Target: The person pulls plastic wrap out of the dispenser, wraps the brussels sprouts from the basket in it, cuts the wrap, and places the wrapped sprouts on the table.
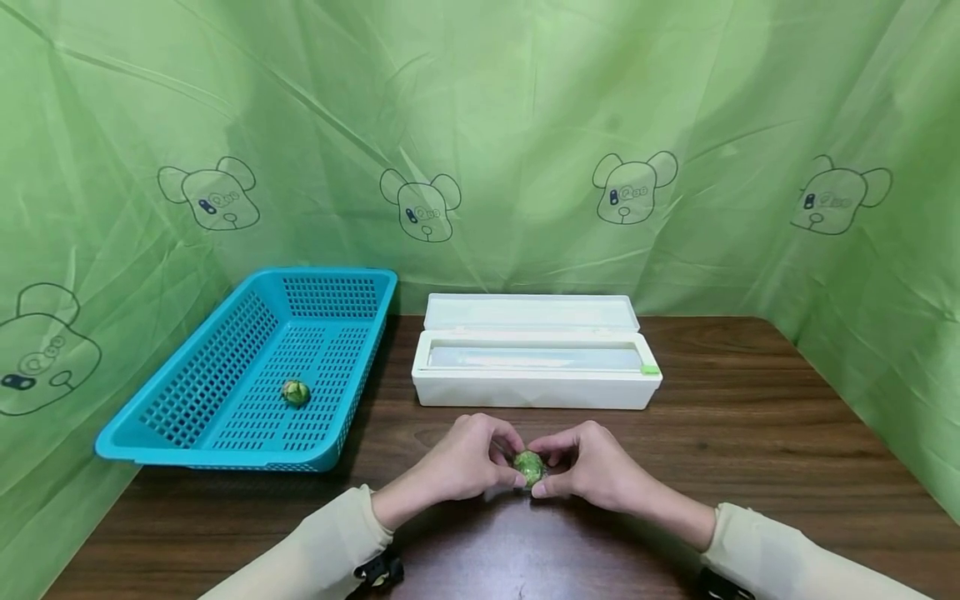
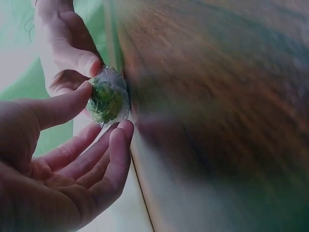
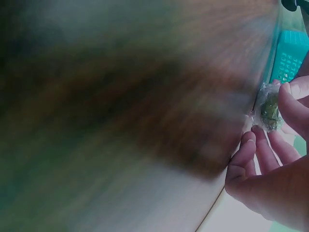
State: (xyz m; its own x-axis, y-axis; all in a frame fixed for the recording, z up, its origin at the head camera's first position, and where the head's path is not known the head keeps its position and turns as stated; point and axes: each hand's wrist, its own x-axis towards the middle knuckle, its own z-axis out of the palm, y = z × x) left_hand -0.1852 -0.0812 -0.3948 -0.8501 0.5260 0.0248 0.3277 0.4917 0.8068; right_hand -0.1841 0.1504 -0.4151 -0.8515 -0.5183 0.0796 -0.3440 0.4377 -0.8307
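A Brussels sprout (image 1: 529, 468) wrapped in clear cling film is held between both hands, just above the table. My left hand (image 1: 474, 458) pinches it from the left with thumb and curled fingers. From the other side, my right hand (image 1: 596, 468) grips it the same way. Crinkled film around the sprout (image 2: 107, 99) shows in the left wrist view. In the right wrist view, the film bunches at the edge of the sprout (image 3: 270, 110) near the fingertips. Behind the hands stands a white cling film dispenser (image 1: 532, 393) with its lid raised.
At the left sits a blue plastic basket (image 1: 345, 417) with one unwrapped Brussels sprout (image 1: 296, 392) in it. The dispenser has a green slider (image 1: 649, 369) at its right end. Beneath everything is a dark wooden table (image 1: 750, 417), with a green curtain (image 1: 525, 83) around it.
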